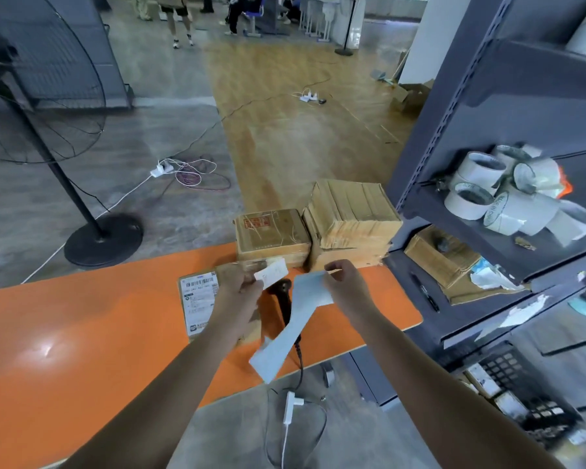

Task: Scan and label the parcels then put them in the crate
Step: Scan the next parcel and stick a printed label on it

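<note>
Above the orange table (pixel 82 333) my left hand (pixel 241 282) pinches a small white label (pixel 273 270). My right hand (pixel 344 279) pinches the top edge of a long pale blue backing strip (pixel 293 324) that hangs down over the table's near edge. Beneath my left hand lies a flat brown parcel (pixel 200 299) with a white barcode label on it. A black handheld scanner (pixel 283 299) lies between my hands, its cable running off the table. A black crate (pixel 521 394) with items in it stands on the floor at the lower right.
Bundles of flat cardboard boxes (pixel 349 218) and a taped carton (pixel 271 231) stand at the table's far end. A grey metal shelf (pixel 487 130) on the right holds white tape rolls (pixel 508 191). A standing fan (pixel 41 113) is at the left; cables cross the floor.
</note>
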Action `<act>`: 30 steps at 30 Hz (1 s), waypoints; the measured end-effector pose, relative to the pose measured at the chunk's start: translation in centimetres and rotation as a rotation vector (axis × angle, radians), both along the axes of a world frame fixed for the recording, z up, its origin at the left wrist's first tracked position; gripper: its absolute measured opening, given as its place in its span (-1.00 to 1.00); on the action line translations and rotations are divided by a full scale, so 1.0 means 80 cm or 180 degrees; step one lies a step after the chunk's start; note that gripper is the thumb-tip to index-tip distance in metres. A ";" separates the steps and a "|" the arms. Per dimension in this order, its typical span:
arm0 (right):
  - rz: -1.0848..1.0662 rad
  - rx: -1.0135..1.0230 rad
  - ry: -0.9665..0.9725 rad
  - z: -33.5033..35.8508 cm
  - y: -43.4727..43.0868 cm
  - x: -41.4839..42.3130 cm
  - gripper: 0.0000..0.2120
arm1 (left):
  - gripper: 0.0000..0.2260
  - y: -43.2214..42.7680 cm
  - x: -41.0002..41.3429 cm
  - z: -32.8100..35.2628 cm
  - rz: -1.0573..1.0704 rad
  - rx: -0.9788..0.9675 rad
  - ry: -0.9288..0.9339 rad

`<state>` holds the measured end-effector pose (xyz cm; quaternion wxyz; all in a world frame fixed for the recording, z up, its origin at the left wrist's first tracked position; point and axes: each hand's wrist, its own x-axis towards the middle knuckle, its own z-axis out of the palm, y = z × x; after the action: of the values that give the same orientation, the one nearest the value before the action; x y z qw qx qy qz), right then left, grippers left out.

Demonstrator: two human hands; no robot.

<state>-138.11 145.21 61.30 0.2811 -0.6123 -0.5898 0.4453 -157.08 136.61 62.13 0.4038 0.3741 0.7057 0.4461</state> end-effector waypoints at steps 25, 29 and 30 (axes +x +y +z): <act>0.0582 -0.0105 -0.0427 -0.148 0.050 0.023 -0.87 | -0.83 0.047 0.044 -0.079 0.0345 -0.0934 0.0402; 0.0645 -0.0216 -0.0122 -0.131 0.041 -0.003 -0.86 | -0.82 0.043 0.030 -0.067 0.0298 -0.0880 0.0442; 0.0662 -0.0280 0.0041 -0.124 0.036 -0.012 -0.86 | -0.80 0.041 0.024 -0.065 0.0281 -0.0863 0.0454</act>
<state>-139.08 148.08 51.34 0.2101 -0.5566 -0.6282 0.5014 -155.13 139.88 56.93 0.3795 0.3156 0.8021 0.3363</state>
